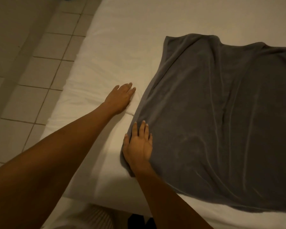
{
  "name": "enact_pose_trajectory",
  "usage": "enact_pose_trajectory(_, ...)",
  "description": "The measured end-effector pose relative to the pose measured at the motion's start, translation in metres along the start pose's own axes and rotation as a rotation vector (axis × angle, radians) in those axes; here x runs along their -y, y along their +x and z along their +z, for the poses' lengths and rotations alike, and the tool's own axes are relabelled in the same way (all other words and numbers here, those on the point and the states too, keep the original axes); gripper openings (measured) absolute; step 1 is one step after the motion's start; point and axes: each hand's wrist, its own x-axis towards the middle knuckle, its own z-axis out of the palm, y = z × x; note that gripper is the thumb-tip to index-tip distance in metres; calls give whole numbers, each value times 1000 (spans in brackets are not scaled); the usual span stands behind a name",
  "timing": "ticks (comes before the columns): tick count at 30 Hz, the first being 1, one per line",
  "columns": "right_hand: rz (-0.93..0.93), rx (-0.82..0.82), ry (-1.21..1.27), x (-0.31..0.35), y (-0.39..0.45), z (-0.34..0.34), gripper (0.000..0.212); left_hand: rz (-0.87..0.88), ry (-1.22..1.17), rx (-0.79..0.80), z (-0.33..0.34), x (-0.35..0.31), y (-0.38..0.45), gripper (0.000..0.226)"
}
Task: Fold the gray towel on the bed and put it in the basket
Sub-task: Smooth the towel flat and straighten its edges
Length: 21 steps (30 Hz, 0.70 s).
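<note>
The gray towel [221,123] lies spread out and wrinkled on the white bed [116,52], reaching past the right edge of the view. My right hand [138,144] rests flat on the towel's near left corner, fingers straight and pointing away from me. My left hand [120,98] lies on the white sheet just left of the towel's left edge, fingers relaxed, holding nothing. No basket is in view.
The bed's left edge runs diagonally beside a pale tiled floor [31,76]. A plain wall [10,30] stands at the far left. The near edge of the bed is at the bottom, with dark shapes [140,221] below it.
</note>
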Motion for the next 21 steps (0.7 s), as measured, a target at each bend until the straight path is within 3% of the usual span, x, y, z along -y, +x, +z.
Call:
enact_pose_trajectory(9, 74, 81, 19, -16, 16, 14, 77, 26, -31, 62, 6, -2, 42, 59)
enact_pose_trajectory(15, 185, -263, -2, 7, 27, 21, 72, 192, -5, 54, 8, 4, 80, 68)
enact_pose_trajectory(21, 314, -225, -28, 22, 50, 31, 79, 316, 53, 0, 17, 4, 109, 75)
